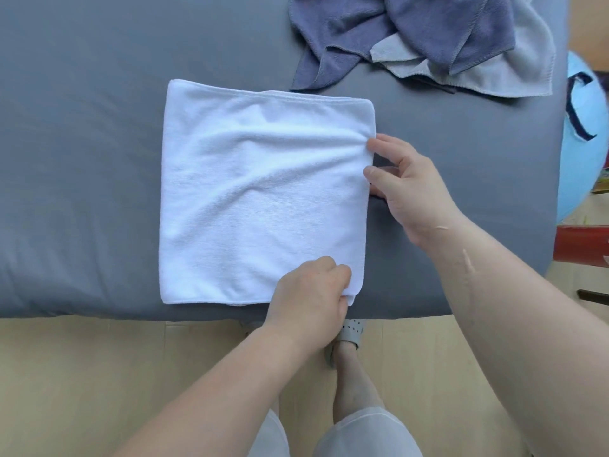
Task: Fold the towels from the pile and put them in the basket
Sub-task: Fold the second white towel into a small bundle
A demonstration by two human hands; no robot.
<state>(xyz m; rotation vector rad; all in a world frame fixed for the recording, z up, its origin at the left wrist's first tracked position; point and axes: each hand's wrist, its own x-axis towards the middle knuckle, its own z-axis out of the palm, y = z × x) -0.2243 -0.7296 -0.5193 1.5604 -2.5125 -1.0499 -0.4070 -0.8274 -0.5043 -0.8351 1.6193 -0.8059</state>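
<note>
White towel point(263, 192) lies folded flat on the bed point(82, 159), close to its near edge. Our left hand point(309, 288) has its grip pinched on the near right corner. Our right hand point(412, 192) takes the right edge in a grip between thumb and fingers. At the bed's far right corner sits the pile point(412, 37) of blue-grey and pale grey towels, its nearest tip just beside the folded one.

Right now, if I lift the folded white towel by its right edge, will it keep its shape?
Probably not: the white towel wrinkles softly where the right hand pinches it, so it looks floppy and would likely sag. Its layers lie loose, so they may unfold.
</note>
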